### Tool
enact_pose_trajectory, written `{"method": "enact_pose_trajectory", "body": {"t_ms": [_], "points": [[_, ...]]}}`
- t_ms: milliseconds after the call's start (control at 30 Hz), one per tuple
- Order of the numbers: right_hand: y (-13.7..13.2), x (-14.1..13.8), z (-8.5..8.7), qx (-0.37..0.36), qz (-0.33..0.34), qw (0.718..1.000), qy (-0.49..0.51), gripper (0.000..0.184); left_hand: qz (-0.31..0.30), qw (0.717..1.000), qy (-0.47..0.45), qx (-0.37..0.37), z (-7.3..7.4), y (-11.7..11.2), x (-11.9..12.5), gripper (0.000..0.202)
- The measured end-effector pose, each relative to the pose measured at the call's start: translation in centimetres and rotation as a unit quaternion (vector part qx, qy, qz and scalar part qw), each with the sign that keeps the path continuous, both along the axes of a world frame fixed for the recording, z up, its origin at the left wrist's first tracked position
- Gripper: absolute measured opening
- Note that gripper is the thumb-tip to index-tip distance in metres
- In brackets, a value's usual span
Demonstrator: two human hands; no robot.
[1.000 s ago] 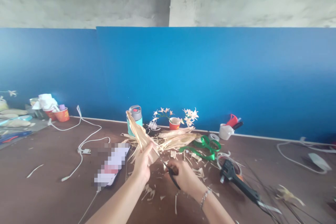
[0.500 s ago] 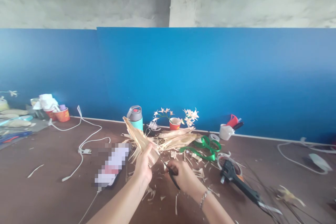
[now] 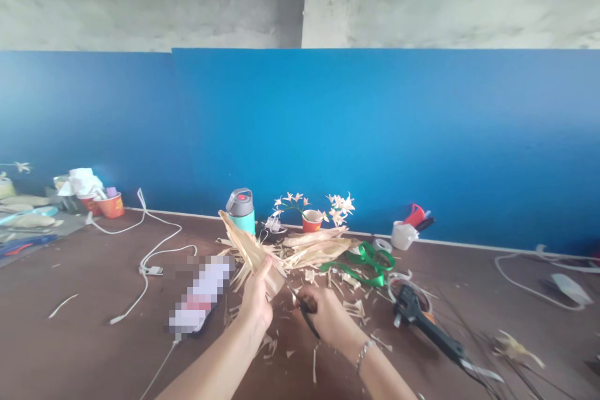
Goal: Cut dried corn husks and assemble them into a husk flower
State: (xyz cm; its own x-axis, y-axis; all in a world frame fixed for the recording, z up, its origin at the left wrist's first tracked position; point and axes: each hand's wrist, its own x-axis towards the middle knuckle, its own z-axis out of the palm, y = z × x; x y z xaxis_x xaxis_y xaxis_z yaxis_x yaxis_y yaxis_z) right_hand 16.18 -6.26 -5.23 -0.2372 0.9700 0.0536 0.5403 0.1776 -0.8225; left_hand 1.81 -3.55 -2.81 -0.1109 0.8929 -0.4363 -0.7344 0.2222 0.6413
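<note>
My left hand [image 3: 257, 301] is closed around a dried corn husk [image 3: 244, 244] that sticks up and to the left over the brown table [image 3: 84, 337]. My right hand [image 3: 327, 315] grips small black scissors [image 3: 304, 311], whose blades point up-left at the base of the husk, just beside my left thumb. A heap of more husks [image 3: 315, 249] lies right behind both hands, and husk trimmings [image 3: 269, 345] are scattered under them.
A phone [image 3: 200, 294] on a white cable [image 3: 149, 259] lies to the left. Behind stand a teal bottle [image 3: 242, 207], a small pot of husk flowers [image 3: 311, 212], a white cup [image 3: 403, 234] and green ribbon [image 3: 368, 262]. A black glue gun [image 3: 424, 322] lies at right.
The husk in my left hand has tilted further down and to the left. My right hand with the scissors has stayed close by the husk's base.
</note>
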Motion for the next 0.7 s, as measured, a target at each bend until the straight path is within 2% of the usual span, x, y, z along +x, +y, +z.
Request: {"method": "enact_pose_trajectory", "body": {"t_ms": [300,700], "points": [[0.01,-0.32,-0.31,0.002,0.003,1.0,0.03,0.011,-0.006,1.0,0.005,-0.02,-0.12,-0.22,0.25,0.023],[-0.13,-0.65,-0.21,0.014,-0.016,0.999,0.024,0.011,-0.017,1.0,-0.004,0.0,-0.6,-0.14,0.45,0.024]]}}
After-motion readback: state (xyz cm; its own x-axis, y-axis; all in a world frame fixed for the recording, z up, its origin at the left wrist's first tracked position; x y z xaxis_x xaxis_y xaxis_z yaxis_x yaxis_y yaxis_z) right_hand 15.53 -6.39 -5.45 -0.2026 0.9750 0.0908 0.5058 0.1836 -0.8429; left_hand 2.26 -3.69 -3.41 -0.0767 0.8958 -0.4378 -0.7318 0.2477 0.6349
